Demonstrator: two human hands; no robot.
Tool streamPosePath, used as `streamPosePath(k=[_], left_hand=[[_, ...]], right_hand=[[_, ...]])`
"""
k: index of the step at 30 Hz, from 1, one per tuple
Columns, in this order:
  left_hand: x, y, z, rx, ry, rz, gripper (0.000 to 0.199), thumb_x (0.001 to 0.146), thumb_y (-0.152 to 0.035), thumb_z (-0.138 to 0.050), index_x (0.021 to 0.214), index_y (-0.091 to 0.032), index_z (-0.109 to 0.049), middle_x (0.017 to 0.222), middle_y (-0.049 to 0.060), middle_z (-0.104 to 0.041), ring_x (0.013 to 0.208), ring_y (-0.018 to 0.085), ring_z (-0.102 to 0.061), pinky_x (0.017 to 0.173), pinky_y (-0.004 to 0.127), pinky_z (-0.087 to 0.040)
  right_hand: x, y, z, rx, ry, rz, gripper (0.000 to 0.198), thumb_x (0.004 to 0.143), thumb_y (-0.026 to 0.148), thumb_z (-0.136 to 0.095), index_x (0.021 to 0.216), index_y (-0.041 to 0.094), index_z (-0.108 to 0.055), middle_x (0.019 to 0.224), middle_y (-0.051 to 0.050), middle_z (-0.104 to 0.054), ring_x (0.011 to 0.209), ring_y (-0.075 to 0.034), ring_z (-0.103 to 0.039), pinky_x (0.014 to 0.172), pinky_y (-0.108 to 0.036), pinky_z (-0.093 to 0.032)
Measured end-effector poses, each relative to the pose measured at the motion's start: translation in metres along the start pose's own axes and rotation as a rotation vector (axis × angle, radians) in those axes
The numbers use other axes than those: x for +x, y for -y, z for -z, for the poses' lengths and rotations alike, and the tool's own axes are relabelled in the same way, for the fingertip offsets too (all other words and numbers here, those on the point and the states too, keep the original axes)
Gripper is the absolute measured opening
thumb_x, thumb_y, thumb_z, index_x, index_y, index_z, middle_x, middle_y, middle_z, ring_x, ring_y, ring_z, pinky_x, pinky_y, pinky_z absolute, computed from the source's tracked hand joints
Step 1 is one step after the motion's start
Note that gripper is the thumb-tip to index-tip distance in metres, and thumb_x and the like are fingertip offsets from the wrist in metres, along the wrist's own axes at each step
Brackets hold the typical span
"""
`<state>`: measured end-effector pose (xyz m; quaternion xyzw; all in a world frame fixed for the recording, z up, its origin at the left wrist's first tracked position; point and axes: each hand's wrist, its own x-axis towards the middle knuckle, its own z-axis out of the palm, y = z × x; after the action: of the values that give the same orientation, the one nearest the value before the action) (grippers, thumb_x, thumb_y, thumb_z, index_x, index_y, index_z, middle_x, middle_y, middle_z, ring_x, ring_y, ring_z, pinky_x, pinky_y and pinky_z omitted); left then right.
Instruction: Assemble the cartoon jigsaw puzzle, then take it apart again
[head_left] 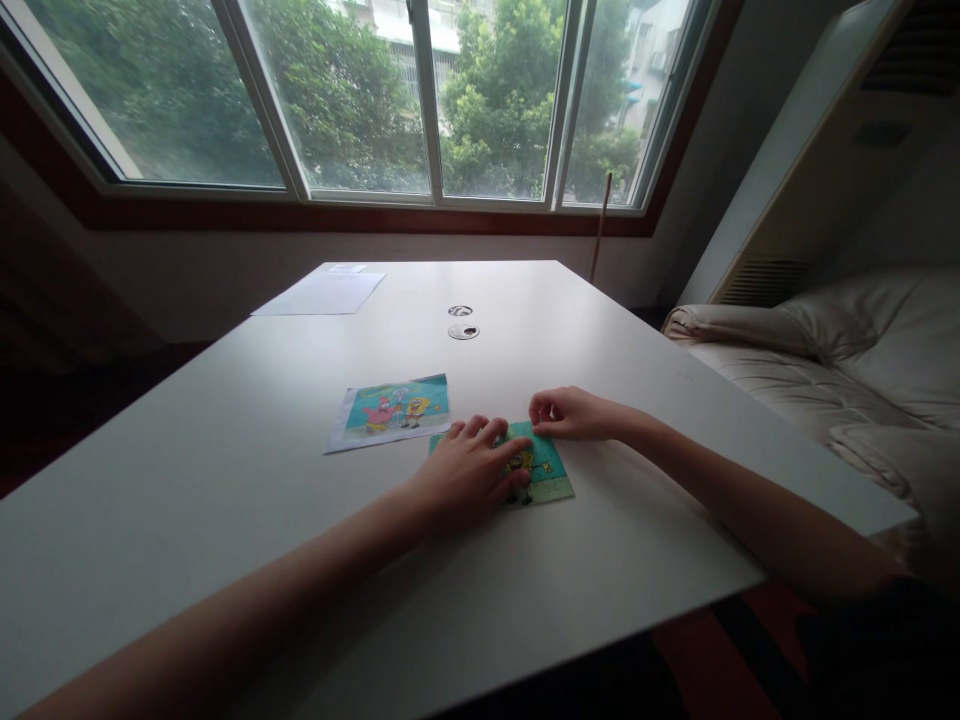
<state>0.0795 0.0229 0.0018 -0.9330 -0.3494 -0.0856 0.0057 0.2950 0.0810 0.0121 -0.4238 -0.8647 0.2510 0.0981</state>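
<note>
On the white table lies a teal cartoon picture (555, 474), flat and board-like, with a yellow figure on it. My left hand (474, 462) rests over its left part with the fingers spread, hiding much of it. At the picture's top right corner is my right hand (568, 413), fingers curled in towards the thumb and the tips at the edge. Whether anything is between those fingertips cannot be made out. Just left of the picture lies a white paper sheet (337, 440) printed with a similar scene, a pink figure and a yellow one.
The white table (225, 440) stretches away to a window (360, 100). White papers (322, 293) lie at its far left. Two round fittings (463, 332) sit in the tabletop further back. A pale padded sofa (780, 350) stands to the right, and a thin stick (600, 230) leans behind.
</note>
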Motion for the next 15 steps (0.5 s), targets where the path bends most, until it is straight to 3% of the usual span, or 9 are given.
streamPosePath(k=[9, 15], left_hand=[[-0.0019, 0.002, -0.0012, 0.046, -0.012, -0.022, 0.036, 0.093, -0.041, -0.036, 0.128, -0.034, -0.041, 0.113, 0.008, -0.047, 0.099, 0.027, -0.044, 0.084, 0.044, -0.037], [-0.0007, -0.0001, -0.0015, 0.059, -0.004, -0.005, 0.034, 0.092, -0.041, -0.038, 0.125, -0.035, -0.045, 0.114, 0.008, -0.047, 0.1, 0.027, -0.044, 0.085, 0.045, -0.036]], right_hand=[[-0.0032, -0.0014, 0.0052, 0.079, 0.091, 0.042, 0.026, 0.073, 0.037, -0.063, 0.087, 0.016, -0.058, 0.074, -0.001, -0.056, 0.065, -0.011, -0.05, 0.057, -0.021, -0.04], [-0.0029, 0.0003, 0.0042, 0.085, 0.096, 0.021, 0.025, 0.073, 0.037, -0.063, 0.086, 0.016, -0.059, 0.074, -0.001, -0.056, 0.065, -0.011, -0.049, 0.057, -0.022, -0.039]])
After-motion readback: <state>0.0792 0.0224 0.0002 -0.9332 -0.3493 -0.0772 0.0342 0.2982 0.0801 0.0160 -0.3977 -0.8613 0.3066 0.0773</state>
